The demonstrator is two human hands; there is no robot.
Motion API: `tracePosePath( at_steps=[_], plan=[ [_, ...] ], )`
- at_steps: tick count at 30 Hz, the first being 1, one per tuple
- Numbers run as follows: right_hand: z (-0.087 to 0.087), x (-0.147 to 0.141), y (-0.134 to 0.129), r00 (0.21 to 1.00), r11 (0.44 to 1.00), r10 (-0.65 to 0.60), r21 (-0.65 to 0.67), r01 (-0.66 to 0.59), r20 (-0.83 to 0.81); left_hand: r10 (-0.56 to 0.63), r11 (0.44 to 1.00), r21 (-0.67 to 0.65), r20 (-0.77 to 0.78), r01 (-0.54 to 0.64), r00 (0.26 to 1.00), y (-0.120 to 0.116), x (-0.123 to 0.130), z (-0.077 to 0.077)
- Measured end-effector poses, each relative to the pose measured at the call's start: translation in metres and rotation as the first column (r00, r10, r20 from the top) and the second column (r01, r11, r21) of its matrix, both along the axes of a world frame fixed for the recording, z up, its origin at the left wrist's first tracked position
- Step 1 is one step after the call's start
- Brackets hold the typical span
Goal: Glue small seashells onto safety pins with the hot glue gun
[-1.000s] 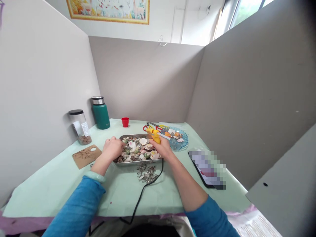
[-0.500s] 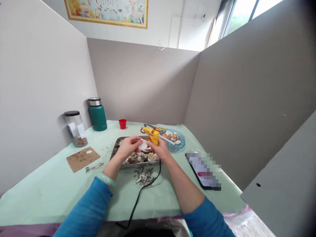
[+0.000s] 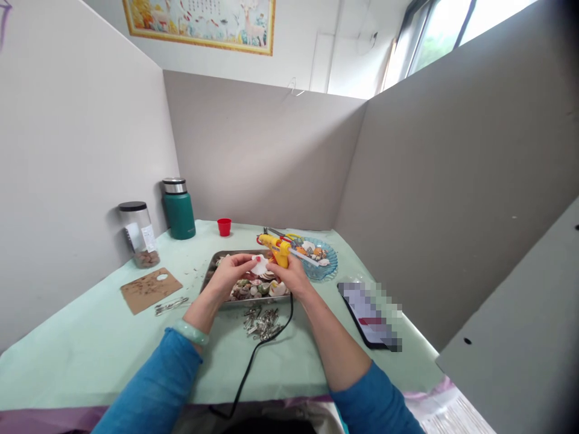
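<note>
Above the metal tray (image 3: 253, 301), a white scallop shell (image 3: 261, 266) is pinched between the fingertips of my left hand (image 3: 228, 276). A small red spot shows on the shell's face. My right hand (image 3: 293, 278) is closed around the grip of a yellow hot glue gun (image 3: 275, 245), whose nozzle points away to the left. A clear glue stick (image 3: 305, 258) juts out of its rear. The right fingertips also reach the shell's right edge. Several shells and pebbles (image 3: 254, 290) fill the tray below, partly hidden by my hands.
Metal clips (image 3: 262, 324) and a black cord (image 3: 246, 377) lie before the tray. A blue glass dish (image 3: 333, 259) of shells and a phone (image 3: 368, 319) sit rightward. Leftward are cardboard (image 3: 149, 292), a jar (image 3: 141, 235), a green flask (image 3: 180, 211); a red cup (image 3: 224, 227) stands behind.
The shell has turned slightly, and the red spot on it now shows plainly. Both hands keep their holds, and the whole view has shifted a little.
</note>
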State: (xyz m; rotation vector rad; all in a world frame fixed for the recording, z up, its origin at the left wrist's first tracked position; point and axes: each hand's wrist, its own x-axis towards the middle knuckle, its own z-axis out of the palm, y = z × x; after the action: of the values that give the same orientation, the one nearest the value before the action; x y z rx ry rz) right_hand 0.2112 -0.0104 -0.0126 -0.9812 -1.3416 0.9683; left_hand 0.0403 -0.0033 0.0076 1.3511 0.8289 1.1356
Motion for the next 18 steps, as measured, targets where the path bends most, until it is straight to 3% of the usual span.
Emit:
tracePosePath(
  at_steps=[6,14,18],
  plan=[
    [-0.0001,-0.0009,-0.0024,0.995,0.996,0.093,0.010,-0.094,0.043,0.051,0.998,0.034,-0.002,-0.050,0.999,-0.0008,0.0020,-0.0021],
    [0.0019,-0.0029,-0.0056,0.988,0.987,0.153,0.054,-0.151,-0.033,-0.080,0.991,-0.092,0.129,0.092,0.988,-0.0028,0.0016,-0.0022],
    [0.0040,-0.0036,-0.0058,0.990,0.990,0.136,0.025,-0.135,-0.045,-0.019,0.992,-0.116,0.185,0.041,0.983,-0.0006,0.0012,-0.0040]
  ],
)
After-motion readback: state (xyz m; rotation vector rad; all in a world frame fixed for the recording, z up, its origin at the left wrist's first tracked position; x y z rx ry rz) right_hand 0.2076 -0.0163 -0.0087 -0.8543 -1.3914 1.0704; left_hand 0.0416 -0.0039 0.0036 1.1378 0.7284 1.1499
